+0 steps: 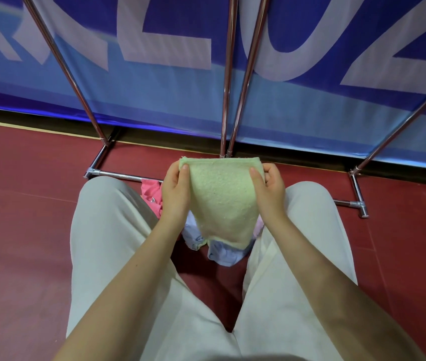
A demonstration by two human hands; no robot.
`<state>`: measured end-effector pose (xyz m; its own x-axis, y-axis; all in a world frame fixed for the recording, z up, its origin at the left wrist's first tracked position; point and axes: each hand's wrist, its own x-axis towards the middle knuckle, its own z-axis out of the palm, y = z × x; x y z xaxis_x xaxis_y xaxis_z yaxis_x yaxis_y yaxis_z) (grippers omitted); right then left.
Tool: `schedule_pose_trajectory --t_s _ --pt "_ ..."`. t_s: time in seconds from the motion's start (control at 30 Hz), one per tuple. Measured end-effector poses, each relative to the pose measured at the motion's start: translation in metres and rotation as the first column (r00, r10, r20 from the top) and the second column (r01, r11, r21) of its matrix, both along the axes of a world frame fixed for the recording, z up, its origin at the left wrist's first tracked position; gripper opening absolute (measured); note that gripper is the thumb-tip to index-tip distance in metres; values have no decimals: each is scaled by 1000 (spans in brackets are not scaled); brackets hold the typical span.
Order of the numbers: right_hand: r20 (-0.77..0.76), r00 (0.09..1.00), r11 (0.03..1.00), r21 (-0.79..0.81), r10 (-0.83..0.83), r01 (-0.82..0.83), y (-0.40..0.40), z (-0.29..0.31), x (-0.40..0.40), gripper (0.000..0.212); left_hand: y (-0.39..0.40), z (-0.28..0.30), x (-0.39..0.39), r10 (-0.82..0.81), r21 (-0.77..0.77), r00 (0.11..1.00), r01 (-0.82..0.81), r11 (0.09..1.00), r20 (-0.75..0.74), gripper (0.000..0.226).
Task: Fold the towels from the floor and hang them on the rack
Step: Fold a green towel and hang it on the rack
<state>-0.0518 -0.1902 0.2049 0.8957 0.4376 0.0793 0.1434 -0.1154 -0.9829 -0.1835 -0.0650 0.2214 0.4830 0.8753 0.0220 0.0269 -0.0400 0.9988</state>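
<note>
A folded pale green towel [222, 199] hangs in the air between my knees. My left hand [176, 190] pinches its upper left corner, and my right hand [269, 188] pinches its upper right corner. Below it on the floor lie a pink towel [152, 195] and a light blue towel [222, 254], both partly hidden by the green one and my hands. The chrome rack [226, 100] stands just beyond, its poles rising out of view and its base bar [118, 174] on the floor.
I squat on a dark red floor [24, 204] in light trousers [107, 230]. A blue banner with large white letters [170, 82] stands behind the rack. The rack's right foot [360, 201] lies at the right.
</note>
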Motion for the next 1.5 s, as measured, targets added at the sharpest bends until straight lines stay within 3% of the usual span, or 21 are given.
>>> schedule_pose_trajectory --t_s 0.13,0.3,0.43,0.57,0.77,1.07,1.2,1.3,1.4,1.43,1.5 --pt "-21 1000 998 -55 8 -9 2 -9 2 11 2 -6 4 49 -33 998 -49 998 -26 22" --pt "-86 995 988 -146 48 -60 8 -24 -3 19 2 -25 5 91 -286 994 -104 952 -58 21" --pt "-90 995 979 -192 52 -68 13 -28 -8 26 -4 -25 9 99 -380 993 -116 917 -64 23" --pt "-53 996 967 -240 75 -86 16 -28 -14 32 -12 -26 14 23 -348 998 -43 937 -63 22" --pt "-74 987 973 -169 146 -157 20 -23 -26 26 -26 -25 24 -48 -258 995 25 966 -83 22" --pt "-101 945 950 2 311 -312 18 -6 -37 20 -29 -19 26 -80 -364 997 75 929 0 27" --pt "174 942 946 -204 288 -252 16 -11 -34 20 -25 -20 26 -83 -372 996 62 926 -40 28" --pt "306 936 972 -210 171 -109 16 -12 -31 26 -29 -11 24 -105 -370 994 93 925 -13 28" --pt "278 952 976 -207 127 -70 15 -12 -26 57 -25 -10 21 -119 -356 993 112 928 4 30" --pt "229 964 973 -214 134 -85 14 -12 -26 59 -23 -9 21 -122 -354 993 115 928 4 30" --pt "69 984 963 -226 164 -145 15 -12 -26 45 -19 -10 20 -134 -349 991 124 929 -3 31"
